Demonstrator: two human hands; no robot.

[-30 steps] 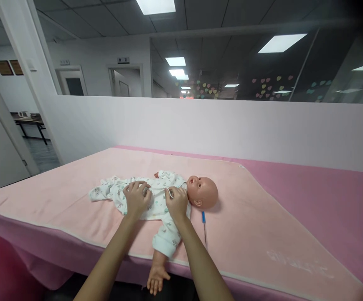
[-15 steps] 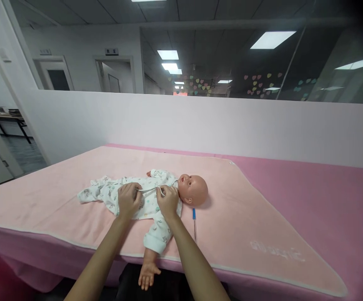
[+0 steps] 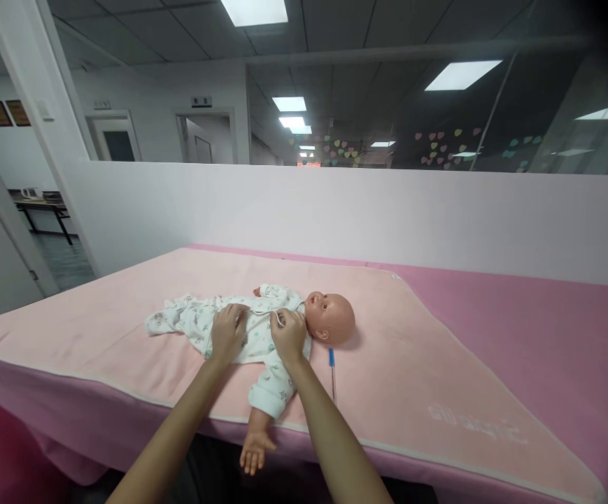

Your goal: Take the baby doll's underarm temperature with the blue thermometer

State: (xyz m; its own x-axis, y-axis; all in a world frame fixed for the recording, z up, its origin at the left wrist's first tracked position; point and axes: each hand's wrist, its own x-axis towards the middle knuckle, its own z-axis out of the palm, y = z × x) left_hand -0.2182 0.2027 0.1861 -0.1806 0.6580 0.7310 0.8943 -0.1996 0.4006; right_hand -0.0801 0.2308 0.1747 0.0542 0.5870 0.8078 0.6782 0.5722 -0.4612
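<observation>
A baby doll (image 3: 332, 318) lies on its back on a pale pink blanket (image 3: 413, 350), head to the right. It wears a white patterned romper (image 3: 188, 318). My left hand (image 3: 227, 332) rests curled on the doll's belly, fingers on the cloth. My right hand (image 3: 287, 334) pinches the romper's white trim at the chest, just below the chin. One doll arm (image 3: 256, 437) hangs over the table's near edge.
A blue pen (image 3: 331, 371) lies on the blanket just right of my right forearm. The table has a darker pink cover (image 3: 545, 315) and backs onto a white partition wall (image 3: 335, 210) with glass above. A doorway opens at the left.
The camera shifted slightly. My hands stay on the doll's chest and belly, and my left hand's fingers have moved a little along the romper's front.
</observation>
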